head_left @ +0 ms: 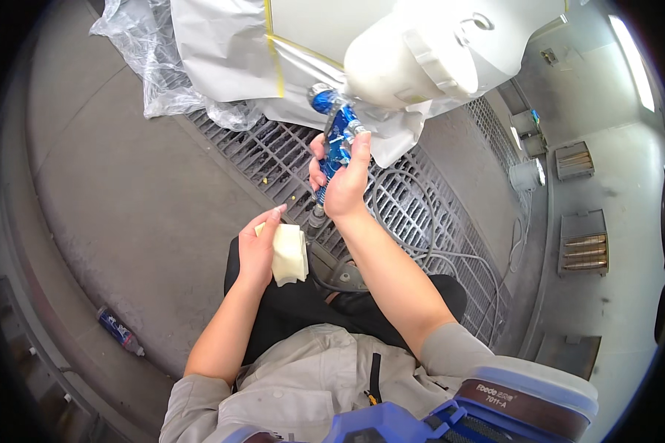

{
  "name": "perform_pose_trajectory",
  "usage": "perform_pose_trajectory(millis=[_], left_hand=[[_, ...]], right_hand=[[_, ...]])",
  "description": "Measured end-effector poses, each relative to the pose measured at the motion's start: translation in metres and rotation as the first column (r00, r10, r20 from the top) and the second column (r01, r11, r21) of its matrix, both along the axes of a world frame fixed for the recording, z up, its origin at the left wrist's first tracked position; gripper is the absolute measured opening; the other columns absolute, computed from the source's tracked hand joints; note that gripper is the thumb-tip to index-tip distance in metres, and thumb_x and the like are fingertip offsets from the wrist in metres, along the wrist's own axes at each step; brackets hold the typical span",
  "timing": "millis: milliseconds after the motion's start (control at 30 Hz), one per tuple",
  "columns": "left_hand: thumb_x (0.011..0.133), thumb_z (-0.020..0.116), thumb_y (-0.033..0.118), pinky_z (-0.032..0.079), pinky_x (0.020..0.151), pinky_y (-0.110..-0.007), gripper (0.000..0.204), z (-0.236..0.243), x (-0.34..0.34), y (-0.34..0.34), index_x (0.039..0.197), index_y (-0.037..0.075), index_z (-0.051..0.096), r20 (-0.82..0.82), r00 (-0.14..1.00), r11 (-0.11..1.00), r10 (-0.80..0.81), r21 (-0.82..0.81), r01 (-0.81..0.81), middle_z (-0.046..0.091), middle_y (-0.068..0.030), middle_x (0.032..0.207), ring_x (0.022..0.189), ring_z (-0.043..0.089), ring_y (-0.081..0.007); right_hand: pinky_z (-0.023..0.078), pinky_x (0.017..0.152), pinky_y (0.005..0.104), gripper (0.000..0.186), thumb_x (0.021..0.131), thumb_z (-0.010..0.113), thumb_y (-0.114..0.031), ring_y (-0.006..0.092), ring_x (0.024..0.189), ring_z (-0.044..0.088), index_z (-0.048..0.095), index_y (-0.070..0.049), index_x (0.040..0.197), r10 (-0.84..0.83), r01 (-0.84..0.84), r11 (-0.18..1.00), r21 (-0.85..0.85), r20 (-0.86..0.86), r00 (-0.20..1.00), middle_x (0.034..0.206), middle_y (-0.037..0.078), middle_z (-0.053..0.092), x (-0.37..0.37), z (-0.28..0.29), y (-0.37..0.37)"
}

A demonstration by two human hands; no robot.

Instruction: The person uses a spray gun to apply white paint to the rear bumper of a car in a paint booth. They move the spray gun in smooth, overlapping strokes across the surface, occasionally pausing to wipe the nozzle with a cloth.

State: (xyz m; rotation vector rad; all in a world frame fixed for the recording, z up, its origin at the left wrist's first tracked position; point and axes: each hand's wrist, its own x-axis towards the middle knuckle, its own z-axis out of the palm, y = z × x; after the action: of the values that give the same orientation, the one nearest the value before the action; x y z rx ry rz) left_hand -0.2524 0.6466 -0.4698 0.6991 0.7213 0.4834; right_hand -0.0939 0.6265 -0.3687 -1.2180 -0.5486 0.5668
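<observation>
My right hand [347, 181] is closed around the handle of a blue spray gun [338, 129], held upright with a large white lidded cup [399, 63] at its top. A metal fitting [317, 215] hangs below the handle, near a dark hose. My left hand [258, 247], lower and to the left, grips a folded pale yellow cloth [288, 255] between thumb and fingers. Behind the gun, white masking sheet [222, 52] with yellow tape and crumpled clear plastic [133, 52] drape over something mostly hidden.
Below me are a metal floor grate [236, 148] and coiled grey hoses [432, 221]. A small bottle [120, 331] lies at the left. The right wall [621, 207] has recessed boxes [582, 244] and a strip light [632, 59]. A respirator [524, 399] shows at the lower edge.
</observation>
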Motion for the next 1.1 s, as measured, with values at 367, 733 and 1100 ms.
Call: perform_pose_trajectory(millis=[367,733,1100], left_hand=[[0.098,0.071,0.025,0.048,0.061,-0.028,0.027,-0.029,-0.006,-0.007,0.084,0.002,0.072,-0.202,0.929,0.849,-0.309,0.383,0.365,0.068,-0.0017,0.072,0.066,0.061,-0.0083],[0.098,0.070,0.028,0.048,0.060,-0.031,0.030,-0.037,-0.005,-0.016,0.085,0.001,0.069,-0.259,0.914,0.800,-0.311,0.448,0.399,0.066,-0.0036,0.069,0.064,0.058,-0.0094],[0.097,0.069,0.030,0.047,0.060,-0.033,0.034,-0.041,-0.009,-0.002,0.081,0.000,0.067,-0.361,0.890,0.723,-0.278,0.531,0.441,0.064,-0.0059,0.068,0.062,0.058,-0.0131]], right_hand=[[0.036,0.042,0.0278,0.064,0.104,0.025,-0.067,0.0127,0.046,0.042,0.049,-0.008,0.103,-0.434,0.437,0.899,-0.043,0.065,0.899,0.081,0.004,0.054,0.001,0.020,-0.053],[0.034,0.041,0.0268,0.065,0.102,0.031,-0.071,0.0110,0.047,0.042,0.050,-0.008,0.098,0.023,-0.021,0.999,-0.025,0.093,0.995,0.078,0.003,0.053,-0.004,0.058,0.043],[0.033,0.040,0.0262,0.074,0.099,0.026,-0.075,0.0103,0.045,0.041,0.054,-0.007,0.091,-0.357,0.357,0.934,0.011,0.065,0.932,0.074,0.001,0.055,0.026,0.105,-0.076]])
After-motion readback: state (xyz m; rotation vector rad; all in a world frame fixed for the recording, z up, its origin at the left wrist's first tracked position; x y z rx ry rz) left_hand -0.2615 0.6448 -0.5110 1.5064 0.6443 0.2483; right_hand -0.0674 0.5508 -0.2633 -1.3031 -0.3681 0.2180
